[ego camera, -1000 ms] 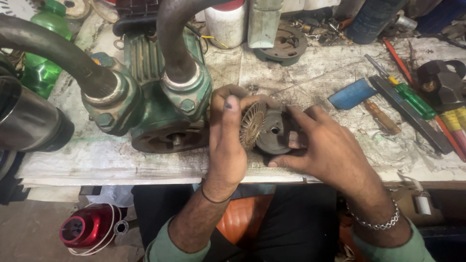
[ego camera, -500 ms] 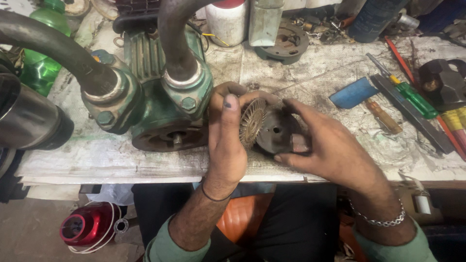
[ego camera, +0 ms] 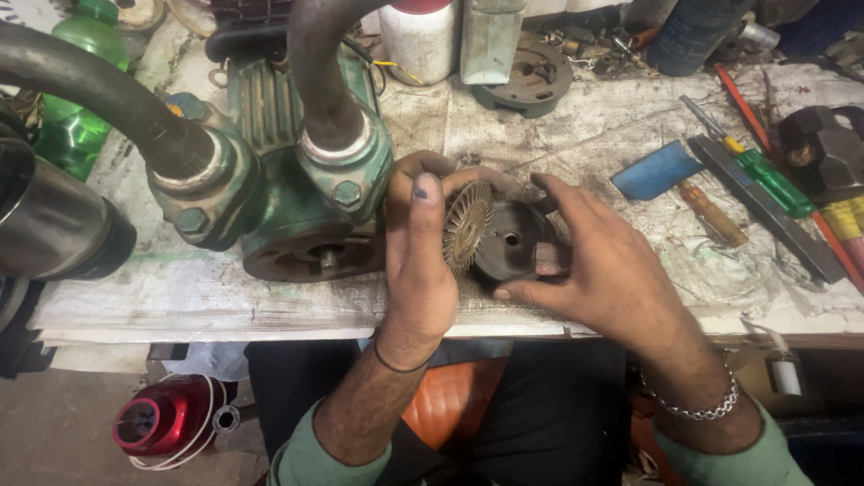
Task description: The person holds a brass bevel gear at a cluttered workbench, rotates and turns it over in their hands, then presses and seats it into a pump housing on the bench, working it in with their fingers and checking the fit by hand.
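My left hand [ego camera: 419, 261] grips a brass vaned impeller [ego camera: 465, 225], held on edge with the thumb up along its rim. My right hand [ego camera: 598, 265] holds a dark round metal pump cover [ego camera: 511, 241] just right of the impeller, fingers wrapped around its rim. The two parts sit face to face, nearly touching, above the front of the workbench [ego camera: 225, 297]. Immediately left of my left hand stands a green water pump [ego camera: 297, 193] with its round open face toward me.
Two dark hoses [ego camera: 108, 94] rise from the pump. A blue piece [ego camera: 657, 169], screwdrivers [ego camera: 756, 171] and a flat bar lie at right. A white can [ego camera: 418, 36] and a round metal part [ego camera: 531, 81] sit at the back. A red motor part [ego camera: 162, 423] lies on the floor.
Both hands have shifted slightly, the right hand turning the dark cover a little against the impeller. The pump and tools have not moved.
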Demonstrator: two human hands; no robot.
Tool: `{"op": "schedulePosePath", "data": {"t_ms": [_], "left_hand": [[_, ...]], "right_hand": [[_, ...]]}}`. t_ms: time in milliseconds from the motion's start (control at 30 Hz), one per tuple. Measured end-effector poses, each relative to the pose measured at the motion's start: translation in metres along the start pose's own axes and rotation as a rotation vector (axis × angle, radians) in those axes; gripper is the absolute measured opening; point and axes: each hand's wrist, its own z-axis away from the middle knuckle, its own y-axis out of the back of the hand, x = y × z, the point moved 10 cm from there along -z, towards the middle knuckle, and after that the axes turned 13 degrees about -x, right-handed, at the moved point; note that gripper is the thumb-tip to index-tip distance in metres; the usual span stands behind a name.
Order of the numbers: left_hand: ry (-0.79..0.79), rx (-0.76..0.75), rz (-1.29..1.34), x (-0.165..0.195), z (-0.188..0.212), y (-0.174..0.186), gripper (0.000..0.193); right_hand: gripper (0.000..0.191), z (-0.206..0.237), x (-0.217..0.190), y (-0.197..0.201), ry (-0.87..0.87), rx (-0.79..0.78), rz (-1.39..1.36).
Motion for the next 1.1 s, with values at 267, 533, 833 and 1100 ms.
{"op": "schedulePosePath", "data": {"t_ms": [267,533,833,1100], "left_hand": [[0.049,-0.055,0.214,-0.005,-0.006,-0.005,0.041],[0.028,0.003,-0.01,-0.004,-0.002,0.001,0.045],[0.114,0.029,-0.022,-0.018,0.0,0.006,0.046],[0.115,0.027,0.045,-0.019,0.0,0.004,0.042]], "right_hand": [[0.119,-0.002,-0.008,-0.006,0.123,-0.076,-0.106],[0.127,-0.002,-0.001,-0.008,0.05,-0.087,-0.16],[0.129,-0.002,-0.004,-0.005,0.118,-0.002,-0.073],[0.129,-0.001,-0.001,-0.003,0.055,0.009,-0.032]]}}
